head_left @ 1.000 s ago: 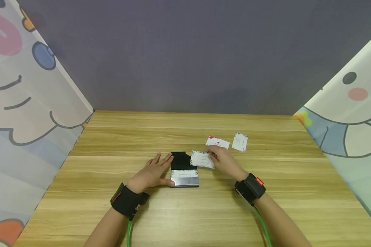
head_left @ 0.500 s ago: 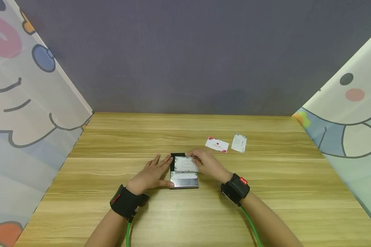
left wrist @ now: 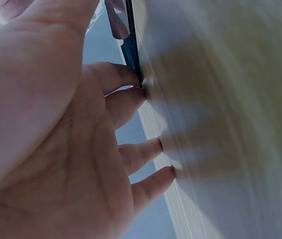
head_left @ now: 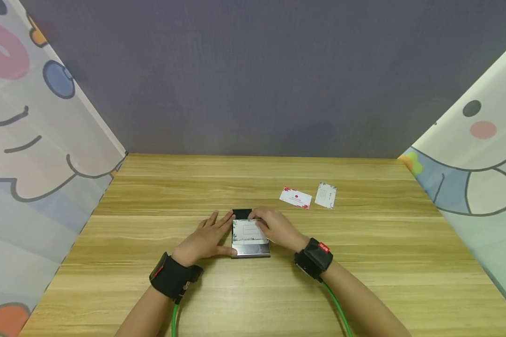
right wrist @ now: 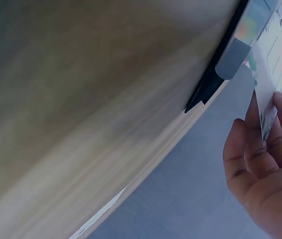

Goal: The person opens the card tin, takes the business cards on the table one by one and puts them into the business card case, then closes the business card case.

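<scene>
A black and silver business card holder [head_left: 251, 251] lies opened out on the table. My left hand [head_left: 203, 239] rests at its left side with fingers spread, thumb at the near left corner and fingertips by the far left corner. In the left wrist view, two fingertips touch the holder's dark edge [left wrist: 132, 52]. Pinched between the thumb and fingers of my right hand [head_left: 280, 230] is a white business card [head_left: 243, 230] with a leafy border. The card lies over the holder, its near edge by the silver pocket, tilted in the right wrist view. Another leafy card is mostly covered beneath it.
A white card with red flowers [head_left: 296, 197] and a white leafy card [head_left: 326, 195] lie farther back on the right of the wooden table [head_left: 185, 187]. A grey panel [head_left: 253, 79] stands behind the table, with cartoon-printed sheets at both sides.
My right hand has carried the leafy card left and towards me, from the holder's right side to over its pocket. My left hand has stayed in place.
</scene>
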Demonstrator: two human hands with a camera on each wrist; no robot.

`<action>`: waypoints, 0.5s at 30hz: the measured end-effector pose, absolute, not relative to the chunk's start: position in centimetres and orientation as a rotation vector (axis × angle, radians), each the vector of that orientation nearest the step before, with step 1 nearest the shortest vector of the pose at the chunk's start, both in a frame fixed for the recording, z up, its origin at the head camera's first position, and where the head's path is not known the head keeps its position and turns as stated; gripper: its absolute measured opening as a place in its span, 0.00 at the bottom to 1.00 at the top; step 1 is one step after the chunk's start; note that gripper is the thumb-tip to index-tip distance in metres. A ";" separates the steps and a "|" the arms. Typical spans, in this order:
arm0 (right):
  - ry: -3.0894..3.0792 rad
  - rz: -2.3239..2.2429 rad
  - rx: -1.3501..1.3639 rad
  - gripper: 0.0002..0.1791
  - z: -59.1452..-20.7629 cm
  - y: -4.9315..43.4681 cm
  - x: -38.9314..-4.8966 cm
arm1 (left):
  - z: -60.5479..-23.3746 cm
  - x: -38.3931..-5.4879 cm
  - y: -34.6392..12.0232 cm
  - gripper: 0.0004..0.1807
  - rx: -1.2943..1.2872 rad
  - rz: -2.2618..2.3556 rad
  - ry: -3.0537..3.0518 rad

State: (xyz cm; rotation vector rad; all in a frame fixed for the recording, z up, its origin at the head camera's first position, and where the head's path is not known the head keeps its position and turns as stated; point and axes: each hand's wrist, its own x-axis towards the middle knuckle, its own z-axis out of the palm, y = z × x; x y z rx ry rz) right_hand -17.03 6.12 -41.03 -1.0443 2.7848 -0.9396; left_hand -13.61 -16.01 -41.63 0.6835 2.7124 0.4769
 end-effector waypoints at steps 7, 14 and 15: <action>2.765 -0.867 -1.033 0.12 -40.9 6.1 -16.8 | -41.7 -13.6 -16.0 0.50 0.687 0.490 2.711; 2.719 -0.785 -1.029 0.13 -40.9 6.2 -16.6 | -41.9 -13.7 -16.0 0.50 0.686 0.494 2.712; 2.717 -0.761 -1.034 0.13 -40.9 6.2 -16.6 | -41.9 -13.7 -16.0 0.50 0.686 0.496 2.712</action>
